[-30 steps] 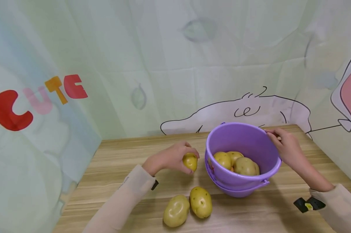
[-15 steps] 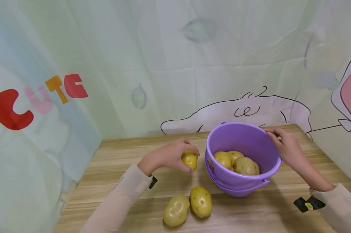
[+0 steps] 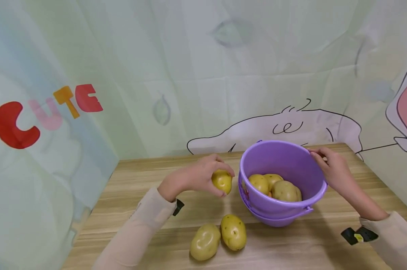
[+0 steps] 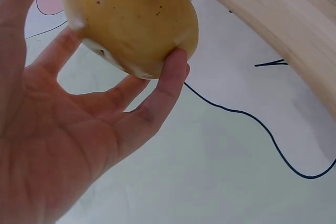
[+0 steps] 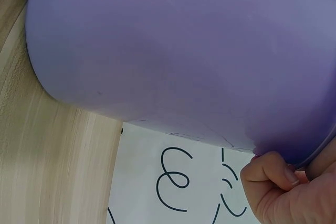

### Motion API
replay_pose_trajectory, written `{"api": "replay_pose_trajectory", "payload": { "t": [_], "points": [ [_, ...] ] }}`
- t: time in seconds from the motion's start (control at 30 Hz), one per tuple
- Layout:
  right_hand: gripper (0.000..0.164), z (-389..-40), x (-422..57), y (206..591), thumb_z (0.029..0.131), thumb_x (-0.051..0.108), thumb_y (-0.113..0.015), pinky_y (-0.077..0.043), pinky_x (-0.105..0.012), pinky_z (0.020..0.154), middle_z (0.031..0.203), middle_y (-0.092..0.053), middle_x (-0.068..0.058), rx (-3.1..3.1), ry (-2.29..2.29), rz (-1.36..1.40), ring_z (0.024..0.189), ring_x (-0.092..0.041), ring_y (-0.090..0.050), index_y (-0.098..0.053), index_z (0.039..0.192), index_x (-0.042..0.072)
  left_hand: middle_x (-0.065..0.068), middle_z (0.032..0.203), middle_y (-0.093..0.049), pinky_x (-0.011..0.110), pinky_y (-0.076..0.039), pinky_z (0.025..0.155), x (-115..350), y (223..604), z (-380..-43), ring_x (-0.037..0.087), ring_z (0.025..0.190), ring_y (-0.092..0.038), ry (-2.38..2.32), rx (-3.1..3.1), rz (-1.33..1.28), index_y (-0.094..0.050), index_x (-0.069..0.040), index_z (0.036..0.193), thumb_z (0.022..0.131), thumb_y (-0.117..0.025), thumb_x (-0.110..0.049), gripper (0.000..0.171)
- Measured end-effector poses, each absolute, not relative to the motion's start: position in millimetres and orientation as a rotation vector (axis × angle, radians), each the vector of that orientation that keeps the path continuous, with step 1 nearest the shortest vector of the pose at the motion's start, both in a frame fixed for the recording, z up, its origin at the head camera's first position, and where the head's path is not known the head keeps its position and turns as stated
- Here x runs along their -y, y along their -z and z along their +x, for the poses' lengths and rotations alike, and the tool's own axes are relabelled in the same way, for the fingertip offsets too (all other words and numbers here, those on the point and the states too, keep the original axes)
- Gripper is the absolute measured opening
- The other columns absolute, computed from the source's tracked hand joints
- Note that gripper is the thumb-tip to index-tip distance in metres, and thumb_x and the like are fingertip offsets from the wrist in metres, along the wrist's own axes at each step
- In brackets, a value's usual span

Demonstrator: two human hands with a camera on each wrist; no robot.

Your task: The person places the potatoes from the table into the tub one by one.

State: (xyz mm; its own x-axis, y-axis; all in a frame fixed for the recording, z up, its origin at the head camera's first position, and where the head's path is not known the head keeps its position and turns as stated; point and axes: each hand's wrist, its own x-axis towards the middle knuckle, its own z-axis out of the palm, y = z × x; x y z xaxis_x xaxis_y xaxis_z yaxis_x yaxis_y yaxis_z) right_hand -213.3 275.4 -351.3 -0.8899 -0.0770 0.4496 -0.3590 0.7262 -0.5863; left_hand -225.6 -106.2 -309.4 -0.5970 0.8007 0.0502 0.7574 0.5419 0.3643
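Just left of the purple bucket (image 3: 274,213), my left hand (image 3: 198,176) grips a yellow potato (image 3: 222,182) between thumb and fingers. The left wrist view shows the same potato (image 4: 131,19), dark-specked, held at the fingertips. My right hand (image 3: 335,168) pinches the bucket's rim on its right side. In the right wrist view the bent fingers of that hand (image 5: 283,187) hold the edge of the bucket wall (image 5: 157,51). Several potatoes (image 3: 285,191) lie inside the bucket; a bit of orange shows among them, too small to identify.
Two more potatoes, a paler one (image 3: 205,242) and a yellow one (image 3: 233,232), lie side by side on the wooden table (image 3: 122,210) in front of the bucket. The bucket's handle (image 3: 299,214) hangs down its near side. A printed curtain (image 3: 139,75) stands behind the table.
My left hand has raised the potato a little off the table. The right hand stays on the bucket rim, and the two loose potatoes have not moved.
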Motion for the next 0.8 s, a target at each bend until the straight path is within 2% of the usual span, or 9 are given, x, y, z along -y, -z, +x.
{"api": "replay_pose_trajectory", "payload": {
  "t": [0.1, 0.23, 0.33, 0.4, 0.5, 0.57, 0.63, 0.8],
  "points": [
    [0.023, -213.5, -275.7, 351.4, 0.105, 0.006, -0.049, -0.042, -0.01, 0.065, 0.104, -0.064, -0.032, 2.533, -0.977, 0.334, 0.09, -0.043, -0.063, -0.062, 0.111, -0.012, 0.007, 0.121, -0.059, 0.034, -0.046, 0.092, 105.3, 304.8, -224.1, 0.022, 0.113, -0.051, -0.532, -2.658, 1.351, -0.069, -0.014, 0.12, 0.076, -0.083, -0.028, 0.049],
    [0.025, -213.3, -275.5, 350.9, 0.105, 0.007, -0.048, -0.054, -0.028, 0.068, 0.105, -0.064, -0.032, 2.548, -0.98, 0.327, 0.091, -0.046, -0.063, -0.061, 0.114, -0.013, 0.008, 0.123, -0.059, 0.035, -0.046, 0.093, 104.1, 300.0, -222.6, 0.022, 0.114, -0.051, -0.53, -2.661, 1.357, -0.069, -0.015, 0.12, 0.076, -0.084, -0.028, 0.048],
    [0.027, -213.0, -275.0, 350.7, 0.106, 0.007, -0.047, -0.056, -0.048, 0.072, 0.105, -0.063, -0.033, 2.555, -0.984, 0.324, 0.093, -0.048, -0.063, -0.061, 0.116, -0.013, 0.008, 0.125, -0.058, 0.035, -0.047, 0.094, 102.9, 296.8, -221.2, 0.023, 0.115, -0.051, -0.534, -2.663, 1.37, -0.069, -0.015, 0.121, 0.076, -0.083, -0.029, 0.049],
    [0.027, -212.9, -274.9, 350.7, 0.106, 0.007, -0.047, -0.055, -0.049, 0.072, 0.105, -0.063, -0.033, 2.552, -0.988, 0.327, 0.093, -0.048, -0.063, -0.061, 0.116, -0.013, 0.008, 0.125, -0.059, 0.034, -0.047, 0.093, 102.1, 294.6, -220.1, 0.023, 0.115, -0.051, -0.532, -2.67, 1.397, -0.069, -0.015, 0.121, 0.076, -0.083, -0.029, 0.049],
    [0.027, -213.1, -275.0, 350.6, 0.106, 0.007, -0.047, -0.056, -0.034, 0.069, 0.104, -0.063, -0.032, 2.549, -0.992, 0.332, 0.092, -0.047, -0.063, -0.061, 0.116, -0.013, 0.008, 0.124, -0.059, 0.033, -0.047, 0.09, 100.8, 291.2, -219.0, 0.022, 0.113, -0.052, -0.522, -2.689, 1.436, -0.069, -0.016, 0.121, 0.076, -0.083, -0.03, 0.049],
    [0.026, -213.4, -275.3, 350.7, 0.105, 0.007, -0.047, -0.051, -0.022, 0.067, 0.103, -0.063, -0.031, 2.545, -0.995, 0.335, 0.091, -0.046, -0.063, -0.061, 0.116, -0.013, 0.009, 0.123, -0.059, 0.032, -0.048, 0.088, 99.7, 289.0, -218.6, 0.022, 0.111, -0.052, -0.52, -2.698, 1.446, -0.07, -0.017, 0.121, 0.075, -0.083, -0.031, 0.049],
    [0.026, -213.5, -275.6, 350.7, 0.105, 0.006, -0.047, -0.045, -0.014, 0.065, 0.103, -0.063, -0.031, 2.544, -0.997, 0.336, 0.091, -0.045, -0.063, -0.061, 0.116, -0.013, 0.01, 0.123, -0.057, 0.031, -0.048, 0.085, 98.4, 286.4, -218.1, 0.021, 0.11, -0.051, -0.524, -2.703, 1.438, -0.07, -0.019, 0.121, 0.075, -0.082, -0.031, 0.048],
    [0.027, -213.5, -275.6, 350.7, 0.106, 0.007, -0.047, -0.044, -0.013, 0.065, 0.104, -0.063, -0.032, 2.551, -0.998, 0.332, 0.092, -0.046, -0.063, -0.06, 0.117, -0.013, 0.014, 0.126, -0.054, 0.029, -0.049, 0.082, 95.4, 281.1, -217.6, 0.023, 0.111, -0.052, -0.544, -2.696, 1.406, -0.069, -0.02, 0.124, 0.077, -0.081, -0.031, 0.05]
  ]
}}
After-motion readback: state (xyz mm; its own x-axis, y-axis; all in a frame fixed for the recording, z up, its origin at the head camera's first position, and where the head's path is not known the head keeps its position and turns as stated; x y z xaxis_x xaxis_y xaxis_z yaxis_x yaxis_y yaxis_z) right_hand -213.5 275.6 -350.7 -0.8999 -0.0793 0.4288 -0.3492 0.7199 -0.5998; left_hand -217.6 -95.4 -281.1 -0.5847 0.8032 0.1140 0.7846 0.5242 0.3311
